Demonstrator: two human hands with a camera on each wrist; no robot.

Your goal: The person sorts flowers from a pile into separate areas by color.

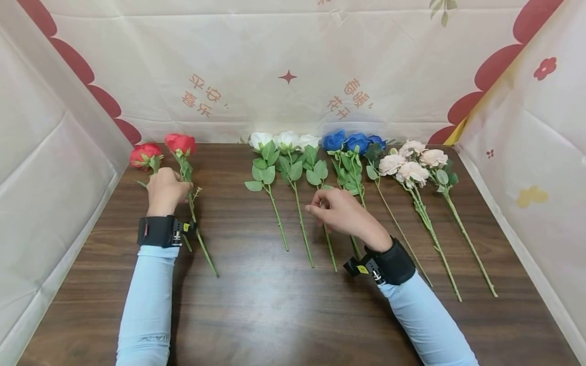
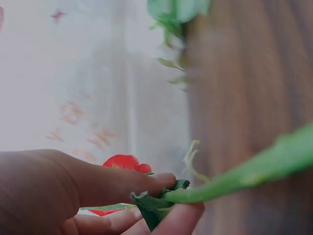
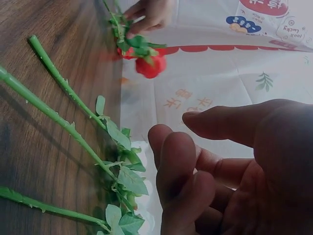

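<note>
Head looks down from above; wrists close, low; all share red roses (image 1: 164, 147).

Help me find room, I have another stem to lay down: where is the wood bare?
The table is bare across the near strip between the two sleeves. A narrower bare lane lies between the red roses by the left hand and the white roses. From the white roses through the blue roses to the pink roses, stems are crowded; the right hand hovers there.

Tabletop booth — printed backdrop (image 1: 293, 76), wooden table (image 1: 274, 305)

Two red roses (image 1: 180, 144) lie at the table's far-left corner.
</note>
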